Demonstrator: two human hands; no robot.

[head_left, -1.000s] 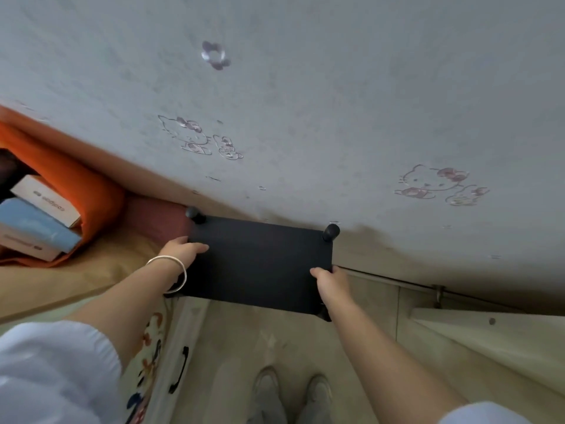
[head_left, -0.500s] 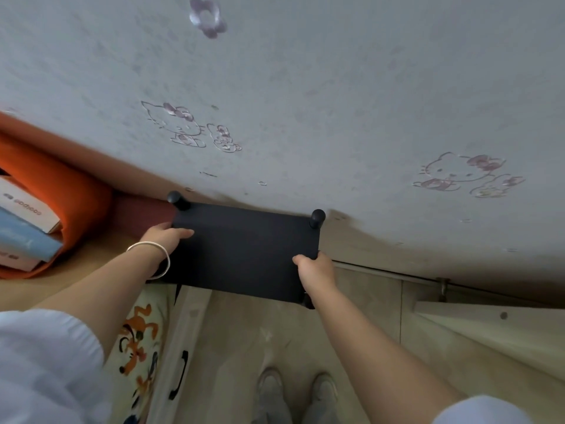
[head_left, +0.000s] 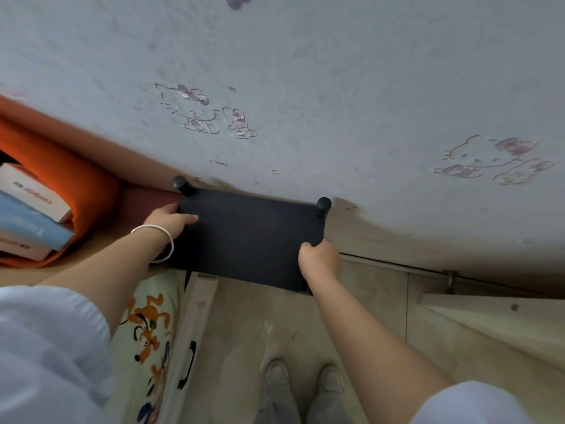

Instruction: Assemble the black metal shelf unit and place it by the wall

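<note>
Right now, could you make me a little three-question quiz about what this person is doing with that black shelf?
1. True or false: the black shelf unit stands close against the wall.
2. Which hand wears the bracelet? A) left hand B) right hand
3. Fill in: round black ___ top the shelf's two far corner posts.

Key: 1 true; 2 A; 3 knobs.
</note>
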